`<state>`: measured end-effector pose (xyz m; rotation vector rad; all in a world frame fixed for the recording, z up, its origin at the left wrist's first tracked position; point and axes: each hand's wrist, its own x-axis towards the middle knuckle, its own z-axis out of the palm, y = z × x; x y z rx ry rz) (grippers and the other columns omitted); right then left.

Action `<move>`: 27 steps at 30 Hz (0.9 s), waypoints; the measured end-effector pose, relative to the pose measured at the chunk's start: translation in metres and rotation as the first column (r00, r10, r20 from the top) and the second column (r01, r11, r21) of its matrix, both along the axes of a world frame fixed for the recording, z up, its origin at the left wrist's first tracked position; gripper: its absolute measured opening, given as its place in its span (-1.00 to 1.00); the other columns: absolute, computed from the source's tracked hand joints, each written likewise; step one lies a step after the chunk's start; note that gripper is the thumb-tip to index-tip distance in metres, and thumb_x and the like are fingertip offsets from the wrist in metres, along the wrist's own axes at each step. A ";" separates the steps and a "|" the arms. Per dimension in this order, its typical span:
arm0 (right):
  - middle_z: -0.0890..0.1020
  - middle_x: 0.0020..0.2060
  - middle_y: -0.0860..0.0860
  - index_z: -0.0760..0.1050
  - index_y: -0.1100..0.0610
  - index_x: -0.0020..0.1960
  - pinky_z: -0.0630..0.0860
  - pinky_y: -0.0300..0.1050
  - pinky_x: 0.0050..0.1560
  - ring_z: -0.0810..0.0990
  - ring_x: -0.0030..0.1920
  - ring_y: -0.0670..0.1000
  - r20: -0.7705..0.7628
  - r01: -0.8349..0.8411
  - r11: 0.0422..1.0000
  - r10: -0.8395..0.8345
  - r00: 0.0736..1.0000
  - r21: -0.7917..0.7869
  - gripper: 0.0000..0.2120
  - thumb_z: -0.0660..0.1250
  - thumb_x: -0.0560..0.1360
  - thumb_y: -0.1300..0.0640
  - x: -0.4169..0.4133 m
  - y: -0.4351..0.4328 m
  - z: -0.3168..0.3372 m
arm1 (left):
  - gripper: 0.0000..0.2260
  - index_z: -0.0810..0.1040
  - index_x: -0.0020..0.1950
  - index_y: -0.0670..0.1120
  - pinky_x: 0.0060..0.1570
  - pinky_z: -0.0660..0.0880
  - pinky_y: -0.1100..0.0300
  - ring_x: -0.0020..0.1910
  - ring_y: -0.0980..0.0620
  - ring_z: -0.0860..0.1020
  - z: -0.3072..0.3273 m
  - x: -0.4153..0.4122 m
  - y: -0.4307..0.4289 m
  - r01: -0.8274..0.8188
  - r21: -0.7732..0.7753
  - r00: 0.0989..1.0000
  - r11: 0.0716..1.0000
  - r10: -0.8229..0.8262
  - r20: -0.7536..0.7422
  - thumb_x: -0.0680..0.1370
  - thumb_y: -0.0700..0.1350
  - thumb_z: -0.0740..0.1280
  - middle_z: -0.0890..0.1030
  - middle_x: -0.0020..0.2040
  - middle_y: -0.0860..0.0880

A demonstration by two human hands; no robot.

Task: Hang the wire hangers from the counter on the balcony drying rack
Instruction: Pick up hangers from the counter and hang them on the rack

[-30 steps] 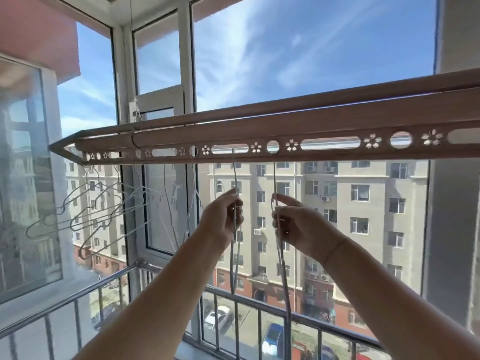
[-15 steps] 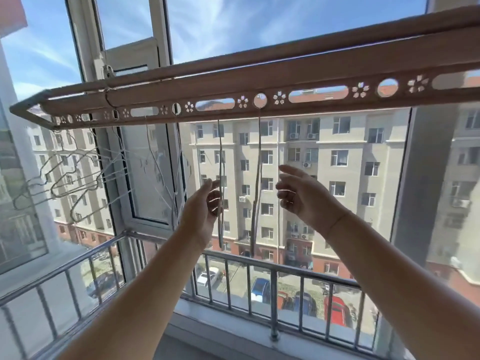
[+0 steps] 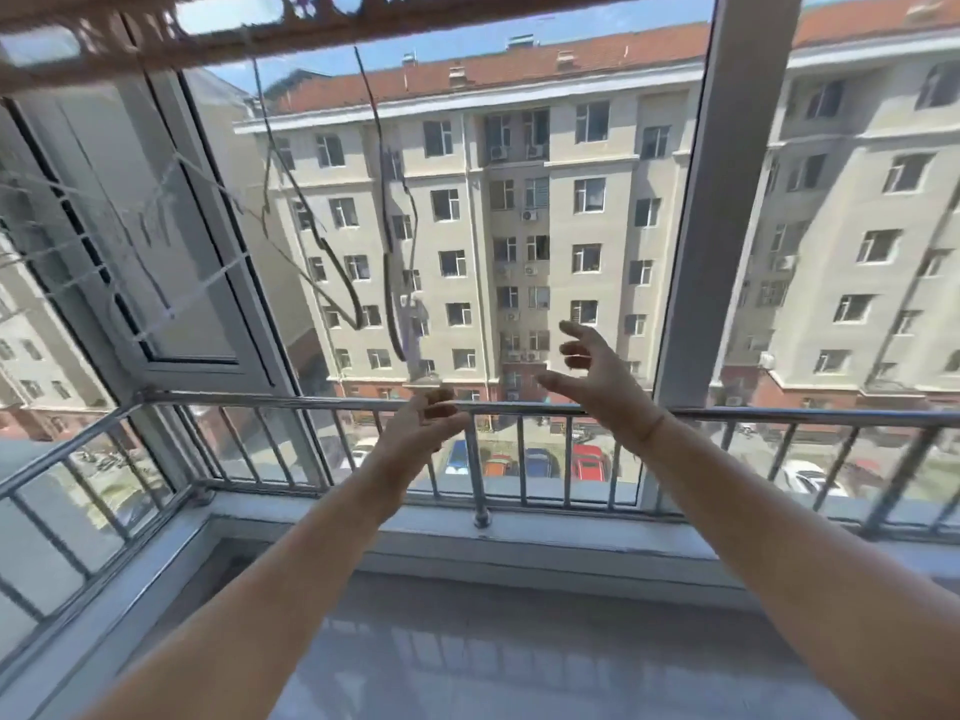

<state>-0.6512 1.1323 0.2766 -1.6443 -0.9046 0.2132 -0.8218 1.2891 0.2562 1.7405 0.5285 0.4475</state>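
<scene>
My right hand (image 3: 597, 379) holds nothing, its fingers (image 3: 579, 332) spread wide and relaxed. My left hand (image 3: 423, 428) is blurred. Its fingers look loosely curled, but I cannot tell whether they touch anything. Just above it, two wire hangers (image 3: 389, 304) dangle edge-on from the drying rack (image 3: 156, 44), which is cut off at the top. The other hangers (image 3: 171, 309), farther left, smear against the window frame (image 3: 208, 368).

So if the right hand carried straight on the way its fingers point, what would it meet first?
Probably the hanging wire hanger, up and to the left of the right hand; nothing shows between them. Depth is unclear, so it could pass in front.
</scene>
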 end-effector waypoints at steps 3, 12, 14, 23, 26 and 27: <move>0.41 0.26 0.11 0.22 0.09 0.44 0.36 -0.13 0.22 0.37 0.22 -0.01 0.037 0.092 0.995 -0.091 0.995 -0.035 -0.29 0.46 0.39 0.09 0.020 -0.043 -0.023 | -0.57 0.39 0.34 -0.08 -0.13 0.47 0.45 0.08 0.15 0.52 -0.016 0.030 -0.041 0.184 0.073 0.982 0.980 -0.179 -0.064 0.49 -0.13 0.40 0.53 0.17 -0.05; 0.30 0.40 0.09 0.14 0.10 0.49 0.27 -0.11 0.34 0.28 0.40 0.04 -0.004 0.365 0.921 -0.369 0.929 -0.140 -0.22 0.46 0.40 0.08 0.073 -0.232 -0.070 | -0.43 0.44 0.23 0.10 0.25 0.45 0.06 0.19 0.09 0.51 -0.044 0.131 -0.190 0.480 0.149 0.876 0.865 -0.464 -0.128 0.26 0.11 0.50 0.56 0.15 0.04; 0.29 0.41 0.09 0.14 0.08 0.48 0.27 -0.03 0.38 0.28 0.41 0.07 0.006 0.440 0.881 -0.445 0.895 -0.174 -0.23 0.46 0.39 0.07 0.085 -0.283 -0.078 | -0.40 0.43 0.32 0.02 0.28 0.41 0.09 0.21 0.10 0.49 -0.049 0.155 -0.233 0.529 0.163 0.848 0.833 -0.511 -0.144 0.33 0.04 0.52 0.55 0.18 0.04; 0.20 0.46 0.02 0.09 -0.04 0.49 0.32 0.00 0.37 0.18 0.47 0.07 -0.024 0.648 0.712 -0.678 0.735 -0.268 -0.19 0.46 0.38 0.00 0.118 -0.513 -0.108 | -0.46 0.41 0.34 -0.06 0.29 0.40 0.10 0.23 0.05 0.48 -0.077 0.245 -0.441 0.708 0.092 0.706 0.700 -0.699 -0.111 0.40 -0.13 0.50 0.53 0.22 -0.02; 0.22 0.44 0.07 0.08 -0.02 0.50 0.25 -0.05 0.37 0.21 0.45 0.06 -0.044 0.727 0.634 -0.761 0.647 -0.264 -0.20 0.45 0.40 0.04 0.119 -0.583 -0.109 | -0.49 0.43 0.30 -0.02 0.28 0.41 0.10 0.23 0.05 0.48 -0.083 0.271 -0.504 0.753 0.071 0.658 0.654 -0.745 -0.110 0.40 -0.13 0.50 0.54 0.20 -0.01; 0.23 0.43 0.09 0.09 0.00 0.49 0.25 -0.05 0.37 0.22 0.44 0.06 -0.051 0.751 0.607 -0.785 0.617 -0.259 -0.21 0.45 0.40 0.04 0.118 -0.606 -0.110 | -0.50 0.43 0.30 -0.02 0.29 0.41 0.09 0.23 0.06 0.49 -0.085 0.280 -0.524 0.766 0.068 0.642 0.639 -0.759 -0.108 0.40 -0.13 0.50 0.55 0.20 0.00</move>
